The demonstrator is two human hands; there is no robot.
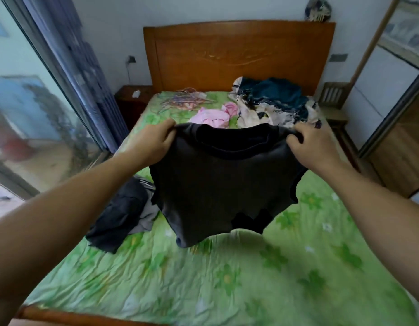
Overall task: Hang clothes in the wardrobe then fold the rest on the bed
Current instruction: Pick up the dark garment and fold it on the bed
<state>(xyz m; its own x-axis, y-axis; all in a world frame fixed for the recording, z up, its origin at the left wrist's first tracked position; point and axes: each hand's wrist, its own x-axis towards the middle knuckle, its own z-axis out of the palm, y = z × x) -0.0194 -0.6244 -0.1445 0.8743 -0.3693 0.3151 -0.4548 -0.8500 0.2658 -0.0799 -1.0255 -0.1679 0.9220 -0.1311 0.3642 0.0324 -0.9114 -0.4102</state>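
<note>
Left hand (154,140) and right hand (312,144) each pinch a shoulder of the dark shirt (222,182), held spread in the air above the bed (227,278); judged best: keep shoulders level and taut, lower hem-first onto bare sheet, then fold.

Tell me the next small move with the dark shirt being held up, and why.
Probably lower the dark shirt flat onto the green sheet below it. The left hand and right hand each grip a shoulder, the hem hangs free, and that patch of sheet is bare, so folding there looks easiest.
</note>
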